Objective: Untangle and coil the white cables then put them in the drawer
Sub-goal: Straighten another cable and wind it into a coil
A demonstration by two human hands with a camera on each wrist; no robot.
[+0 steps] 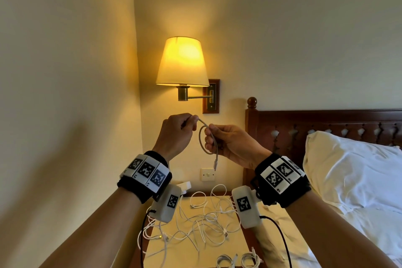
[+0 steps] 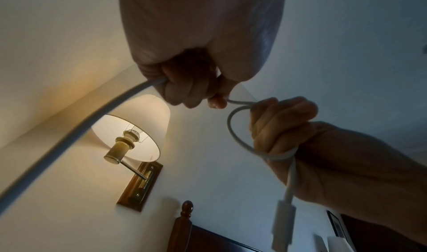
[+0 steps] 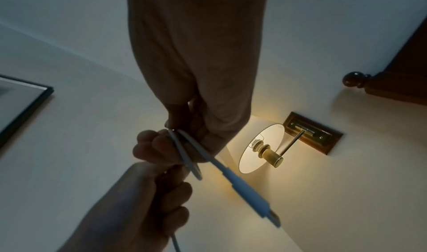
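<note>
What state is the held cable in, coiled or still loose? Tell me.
Partly coiled: the cable forms one loop in the right hand, while the left hand pinches the rest.

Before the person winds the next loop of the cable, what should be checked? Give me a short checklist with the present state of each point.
1. Right hand holds the loop of the white cable: ok.
2. Left hand pinches the free length: ok.
3. Plug end hangs free: ok.
4. Held cable free of the tangled cables on the nightstand: cannot tell.
5. Drawer open: cannot tell, not in view.
</note>
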